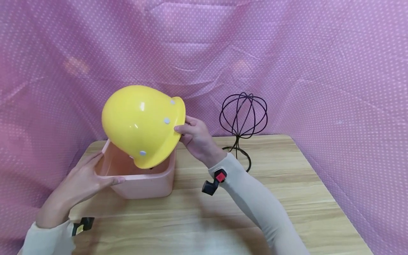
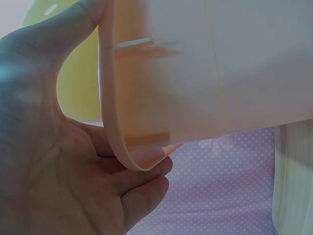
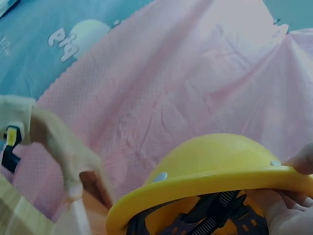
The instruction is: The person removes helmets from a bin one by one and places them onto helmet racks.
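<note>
A yellow hard hat (image 1: 137, 120) is tilted on its side above a pale pink plastic bin (image 1: 143, 186), its brim toward the right. My right hand (image 1: 199, 136) pinches the brim, thumb on the outside and fingers inside. Black strap webbing (image 3: 215, 215) shows inside the hat in the right wrist view. At the bin's near left corner, my left hand (image 1: 84, 180) grips the rim (image 2: 108, 88), thumb along the front side and fingers round the left side. The hat hides much of the bin's inside.
A black wire stand (image 1: 237, 136) with a round cage top stands on the wooden table (image 1: 197, 219), right of the bin. Pink dotted cloth (image 1: 318, 71) hangs behind and along both sides of the table.
</note>
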Motion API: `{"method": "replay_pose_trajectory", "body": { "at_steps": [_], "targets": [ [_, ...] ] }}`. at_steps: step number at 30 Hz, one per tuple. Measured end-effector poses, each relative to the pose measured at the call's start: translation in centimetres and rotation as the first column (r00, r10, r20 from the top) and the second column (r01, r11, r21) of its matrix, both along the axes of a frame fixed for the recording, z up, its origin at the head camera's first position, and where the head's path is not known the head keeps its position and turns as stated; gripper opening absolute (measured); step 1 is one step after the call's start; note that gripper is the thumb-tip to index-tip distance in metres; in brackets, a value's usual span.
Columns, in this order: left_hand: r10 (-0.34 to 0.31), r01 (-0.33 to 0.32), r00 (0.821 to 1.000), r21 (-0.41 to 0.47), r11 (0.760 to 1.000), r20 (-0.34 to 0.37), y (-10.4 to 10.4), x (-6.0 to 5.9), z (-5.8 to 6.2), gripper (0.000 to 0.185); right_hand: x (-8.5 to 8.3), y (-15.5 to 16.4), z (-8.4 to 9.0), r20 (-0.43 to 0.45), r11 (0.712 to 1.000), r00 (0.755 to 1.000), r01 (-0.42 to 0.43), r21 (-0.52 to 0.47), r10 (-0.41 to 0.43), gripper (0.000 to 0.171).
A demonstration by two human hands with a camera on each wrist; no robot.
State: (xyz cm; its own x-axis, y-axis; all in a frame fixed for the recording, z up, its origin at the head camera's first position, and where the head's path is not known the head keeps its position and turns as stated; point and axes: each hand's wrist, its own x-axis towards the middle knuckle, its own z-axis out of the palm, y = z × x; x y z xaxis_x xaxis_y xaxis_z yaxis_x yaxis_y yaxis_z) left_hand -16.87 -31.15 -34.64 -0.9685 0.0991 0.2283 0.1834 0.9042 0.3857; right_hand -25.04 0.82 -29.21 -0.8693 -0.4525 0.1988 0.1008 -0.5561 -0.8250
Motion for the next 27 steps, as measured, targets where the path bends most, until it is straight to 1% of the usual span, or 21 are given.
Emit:
{"method": "replay_pose_trajectory", "body": {
  "at_steps": [4,7,14,20,24,27],
  "targets": [
    [0.007,-0.007,1.0,0.0,1.0,-0.01,0.0,0.1,0.0,0.095,0.2,1.1,1.0,-0.023,0.999,1.0,0.01,-0.041,-0.011,0.047],
    [0.016,-0.016,1.0,-0.008,1.0,-0.013,0.0,0.1,-0.1,0.096,0.2,2.2,1.7,-0.034,0.997,0.999,0.018,-0.069,-0.021,0.046],
    [0.032,-0.031,0.999,-0.048,0.998,0.018,-0.2,0.2,-0.1,0.106,0.2,5.0,3.5,-0.046,0.986,0.996,0.067,-0.151,-0.075,0.047],
    [0.034,-0.033,0.999,-0.046,0.998,0.032,-0.3,0.2,0.2,0.103,-0.1,7.5,4.5,-0.039,0.962,0.989,0.131,-0.24,-0.144,0.048],
    [0.02,-0.02,0.999,-0.031,0.999,0.025,-0.3,0.2,0.3,0.1,-0.5,9.6,4.9,-0.054,0.947,0.986,0.133,-0.291,-0.155,0.049],
    [0.013,-0.012,1.0,-0.026,1.0,0.009,-0.2,0.0,0.3,0.099,-0.6,11.2,5.1,-0.053,0.927,0.985,0.137,-0.349,-0.166,0.051]
  ]
}}
